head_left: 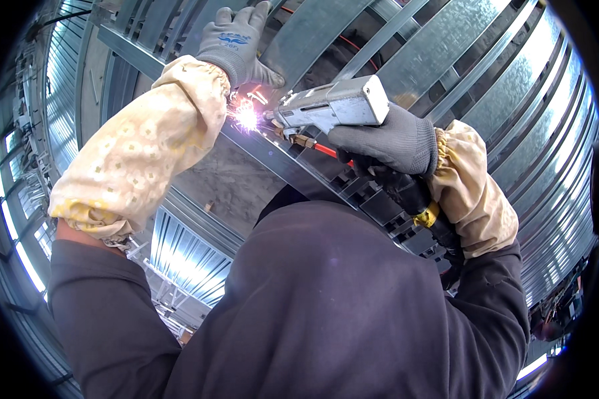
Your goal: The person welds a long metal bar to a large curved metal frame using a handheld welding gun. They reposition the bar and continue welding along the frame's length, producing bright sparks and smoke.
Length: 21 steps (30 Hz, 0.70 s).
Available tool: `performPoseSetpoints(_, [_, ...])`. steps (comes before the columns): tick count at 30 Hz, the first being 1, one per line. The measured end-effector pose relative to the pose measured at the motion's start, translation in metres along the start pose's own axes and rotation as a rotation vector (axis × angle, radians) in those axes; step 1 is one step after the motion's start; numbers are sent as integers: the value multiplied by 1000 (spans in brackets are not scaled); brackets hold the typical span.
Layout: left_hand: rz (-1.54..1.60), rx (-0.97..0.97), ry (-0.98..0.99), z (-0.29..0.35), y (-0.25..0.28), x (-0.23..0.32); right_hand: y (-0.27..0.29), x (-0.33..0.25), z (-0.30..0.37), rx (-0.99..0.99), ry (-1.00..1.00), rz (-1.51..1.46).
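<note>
My right hand (pixel 396 143), in a grey knit glove, is wrapped round the grip of a silver box-shaped welding gun (pixel 343 100). The gun's nozzle points left at a bright white-violet flare with flying sparks (pixel 247 118), at the edge of a galvanized steel frame (pixel 273 163). My left hand (pixel 233 46), in a matching glove, lies on the steel just beyond the flare, thumb spread away from the fingers. It holds nothing that I can see. The glare hides the exact spot being welded. Cream sleeve covers (pixel 143 149) protect both forearms.
A red hose (pixel 326 151) and a thick black cable (pixel 412 193) run from the gun beside my right arm. Long parallel steel slats (pixel 439 56) with gaps spread across the far and right side. More ribbed metal panels (pixel 190 256) lie below left.
</note>
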<state>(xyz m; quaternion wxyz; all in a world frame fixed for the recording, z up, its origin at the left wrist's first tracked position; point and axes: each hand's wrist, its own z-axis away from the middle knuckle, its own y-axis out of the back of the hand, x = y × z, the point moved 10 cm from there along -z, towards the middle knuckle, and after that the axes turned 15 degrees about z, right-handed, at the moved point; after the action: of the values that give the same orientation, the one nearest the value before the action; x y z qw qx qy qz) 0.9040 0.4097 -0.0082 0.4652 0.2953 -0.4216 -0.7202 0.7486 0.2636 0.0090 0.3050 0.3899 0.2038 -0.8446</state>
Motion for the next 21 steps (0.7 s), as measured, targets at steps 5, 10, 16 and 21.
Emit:
performPoseSetpoints(5, [-27,11,-9,-2,-1,1,0,-1,4,-14,-17,-10])
performPoseSetpoints(10, [-47,24,3,5,0,-2,-1,-1,5,-20,14,17])
performPoseSetpoints(16, [-25,12,-34,-5,-2,7,2,11,6,20,-24,3])
performPoseSetpoints(21, [-39,6,10,0,-2,0,-1,2,16,-49,-118,-5])
